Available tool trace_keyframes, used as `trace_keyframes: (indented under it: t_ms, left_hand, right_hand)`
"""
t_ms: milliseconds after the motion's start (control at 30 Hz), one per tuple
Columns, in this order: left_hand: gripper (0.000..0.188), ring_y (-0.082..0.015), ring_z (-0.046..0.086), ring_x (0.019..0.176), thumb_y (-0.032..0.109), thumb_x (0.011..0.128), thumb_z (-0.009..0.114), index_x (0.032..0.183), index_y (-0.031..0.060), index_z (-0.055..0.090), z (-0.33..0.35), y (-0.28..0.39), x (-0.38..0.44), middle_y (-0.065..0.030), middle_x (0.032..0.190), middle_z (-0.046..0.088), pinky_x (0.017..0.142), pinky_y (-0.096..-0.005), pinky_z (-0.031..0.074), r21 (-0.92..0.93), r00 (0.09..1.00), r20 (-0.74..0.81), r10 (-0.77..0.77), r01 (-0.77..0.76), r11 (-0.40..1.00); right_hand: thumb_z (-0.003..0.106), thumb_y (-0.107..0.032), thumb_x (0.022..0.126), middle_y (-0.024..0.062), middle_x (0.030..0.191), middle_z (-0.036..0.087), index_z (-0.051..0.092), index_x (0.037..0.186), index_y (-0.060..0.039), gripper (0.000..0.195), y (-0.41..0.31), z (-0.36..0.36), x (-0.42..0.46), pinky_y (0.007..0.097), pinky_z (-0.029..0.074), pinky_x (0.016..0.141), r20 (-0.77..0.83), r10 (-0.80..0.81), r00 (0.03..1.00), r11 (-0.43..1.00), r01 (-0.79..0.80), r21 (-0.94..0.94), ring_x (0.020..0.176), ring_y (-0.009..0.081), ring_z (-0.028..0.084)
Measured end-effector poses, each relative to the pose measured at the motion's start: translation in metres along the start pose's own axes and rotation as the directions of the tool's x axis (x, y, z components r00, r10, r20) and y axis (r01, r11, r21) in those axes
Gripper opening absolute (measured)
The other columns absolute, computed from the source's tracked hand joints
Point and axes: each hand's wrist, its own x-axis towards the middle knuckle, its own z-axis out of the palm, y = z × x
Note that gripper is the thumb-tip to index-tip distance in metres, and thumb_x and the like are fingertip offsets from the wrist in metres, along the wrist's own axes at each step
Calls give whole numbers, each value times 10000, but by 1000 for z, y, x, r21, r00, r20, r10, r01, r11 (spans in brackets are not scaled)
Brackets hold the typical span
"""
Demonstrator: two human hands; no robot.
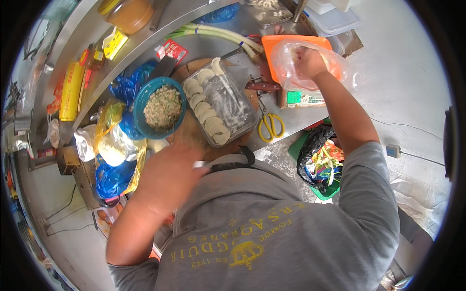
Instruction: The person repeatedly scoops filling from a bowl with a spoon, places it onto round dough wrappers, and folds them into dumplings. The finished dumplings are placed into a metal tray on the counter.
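My right hand (310,62) reaches into a clear plastic bag (282,72) lying in an orange tray (268,47) on a digital scale (309,99). The bag's film and the hand itself hide the fingertips. My left hand (178,171), blurred, hovers close to my body near the edge of a round wooden board (193,131); its fingers cannot be made out. A clear plastic container (233,98) rests on the board, dusted with white powder. Folded dumplings (204,108) overlap along its left side and at its far end. Left of it, a teal bowl (137,109) contains minced filling (162,108).
Yellow-handled scissors (271,127) and a brown-handled knife (263,86) lie between container and scale. Scallions (222,31) stretch behind the board. Plastic bags (115,178) crowd the left. A black-lined bin (309,160) stands below the counter edge. A raised shelf (120,69) holds jars.
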Motion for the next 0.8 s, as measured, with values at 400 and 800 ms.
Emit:
trace_keyframes:
  t_ms: [400, 800]
  left_hand:
    - [377, -375, 676, 1029, 365, 896, 678, 1094, 47, 706, 309, -119, -191, -208, 1065, 708, 889, -490, 532, 111, 396, 787, -474, 664, 740]
    - [450, -379, 676, 1071, 376, 924, 632, 1232, 53, 684, 214, -131, -115, -216, 1154, 708, 942, -490, 522, -19, 717, 375, -588, 640, 768]
  right_hand:
    - [540, -100, 849, 156, 1111, 709, 600, 1169, 12, 344, 27, -29, -46, 436, 591, 819, 411, -115, 904, -489, -412, 769, 955, 300, 715]
    - [636, -45, 973, 131, 1042, 724, 650, 1162, 4, 196, -152, -92, -132, 342, 609, 811, 345, -277, 897, -158, -397, 904, 909, 225, 735]
